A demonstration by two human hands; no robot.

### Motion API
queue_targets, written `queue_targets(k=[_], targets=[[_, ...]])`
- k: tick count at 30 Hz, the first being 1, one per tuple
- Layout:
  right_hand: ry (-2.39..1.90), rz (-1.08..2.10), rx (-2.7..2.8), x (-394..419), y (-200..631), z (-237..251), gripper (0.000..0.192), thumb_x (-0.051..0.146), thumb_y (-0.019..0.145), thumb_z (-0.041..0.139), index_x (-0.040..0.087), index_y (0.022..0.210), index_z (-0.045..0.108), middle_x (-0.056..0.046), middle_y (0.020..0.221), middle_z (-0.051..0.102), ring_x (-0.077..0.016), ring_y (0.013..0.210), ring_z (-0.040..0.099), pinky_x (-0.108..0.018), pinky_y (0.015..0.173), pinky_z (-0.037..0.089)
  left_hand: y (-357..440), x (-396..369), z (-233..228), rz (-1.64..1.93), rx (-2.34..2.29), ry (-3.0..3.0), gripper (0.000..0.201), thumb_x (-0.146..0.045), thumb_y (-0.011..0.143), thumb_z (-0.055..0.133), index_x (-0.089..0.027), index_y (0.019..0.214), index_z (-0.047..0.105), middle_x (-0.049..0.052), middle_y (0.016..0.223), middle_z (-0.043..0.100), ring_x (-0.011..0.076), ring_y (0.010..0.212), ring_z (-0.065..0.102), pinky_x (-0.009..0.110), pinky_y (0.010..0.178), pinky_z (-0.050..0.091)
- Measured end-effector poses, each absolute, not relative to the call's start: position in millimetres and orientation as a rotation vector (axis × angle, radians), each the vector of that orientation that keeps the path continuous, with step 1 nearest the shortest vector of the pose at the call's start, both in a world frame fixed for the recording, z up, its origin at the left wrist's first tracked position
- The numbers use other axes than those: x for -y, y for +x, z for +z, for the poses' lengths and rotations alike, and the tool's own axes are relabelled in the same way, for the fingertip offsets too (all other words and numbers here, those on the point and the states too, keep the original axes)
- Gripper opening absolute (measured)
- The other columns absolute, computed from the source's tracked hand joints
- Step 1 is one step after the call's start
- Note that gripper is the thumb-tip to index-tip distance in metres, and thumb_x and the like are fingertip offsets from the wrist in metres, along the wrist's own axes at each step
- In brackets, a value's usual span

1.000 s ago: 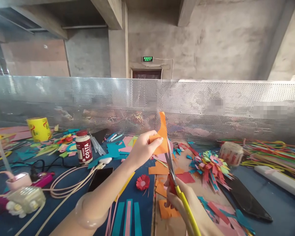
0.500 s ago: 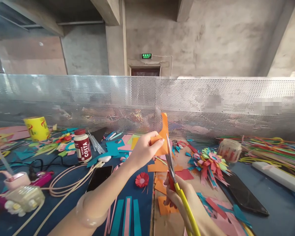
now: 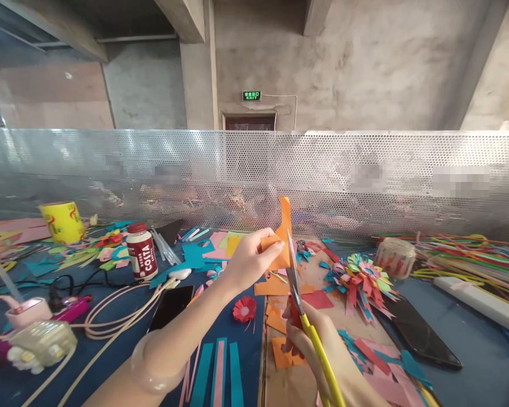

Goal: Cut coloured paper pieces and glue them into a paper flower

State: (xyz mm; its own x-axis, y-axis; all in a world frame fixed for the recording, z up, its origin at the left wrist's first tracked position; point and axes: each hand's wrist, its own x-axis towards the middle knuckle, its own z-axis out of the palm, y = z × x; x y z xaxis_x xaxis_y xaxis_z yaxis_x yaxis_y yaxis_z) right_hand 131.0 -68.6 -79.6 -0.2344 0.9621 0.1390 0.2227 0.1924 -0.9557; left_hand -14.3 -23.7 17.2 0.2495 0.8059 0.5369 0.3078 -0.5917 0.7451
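Note:
Between thumb and fingers, my left hand [image 3: 254, 251] pinches a piece of orange paper [image 3: 283, 226], held up above the table with a narrow strip rising from it. My right hand [image 3: 311, 333] is closed round a pair of scissors [image 3: 296, 277] with yellow handles. The blades point upward and lie along the right edge of the paper; whether they are cutting into it I cannot tell. Orange paper scraps [image 3: 284, 353] lie below, near my right hand. A red paper flower [image 3: 244, 309] rests on the blue mat, under and right of my left forearm.
A Costa bottle [image 3: 142, 251], a yellow tape roll [image 3: 63, 222] and coiled cable [image 3: 106, 316] are on the left. Right of my hands are a multicoloured paper flower [image 3: 365, 277], a black phone [image 3: 424, 333] and a glass jar [image 3: 396, 258]. A perforated metal screen [image 3: 322, 164] stands behind.
The upright orange strip has shifted slightly and its tip looks straighter. Both hands stay almost in the same place, still gripping the paper and the scissors.

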Motion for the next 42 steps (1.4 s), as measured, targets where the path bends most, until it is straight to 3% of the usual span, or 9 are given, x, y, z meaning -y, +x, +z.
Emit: queue_targets(k=[29,42], targets=[[-1.140,1.025,1.686,67.9,133.2,-79.1,0.015,0.027,0.067,0.046,0.017,0.078,0.050,0.002,0.065,0.054,-0.0099,0.052,0.046,-0.020,0.049,0.036,-14.2,25.1,16.6,1.316,-0.987,2.027,0.028,-0.029,0.081,0.045,-0.019,0.059,0.031,-0.007,0.053,0.026,0.0078,0.047,0.024,0.024,0.045,0.020],[-1.185,1.014,1.685,68.8,133.1,-79.6,0.015,0.027,0.068,0.045,0.017,0.079,0.050,0.003,0.056,0.054,-0.0113,0.053,0.049,-0.019,0.048,0.036,-14.7,22.9,15.5,1.328,-0.989,2.037,0.029,-0.028,0.081,0.046,-0.019,0.059,0.031,-0.007,0.052,0.026,0.0072,0.046,0.024,0.023,0.044,0.020]])
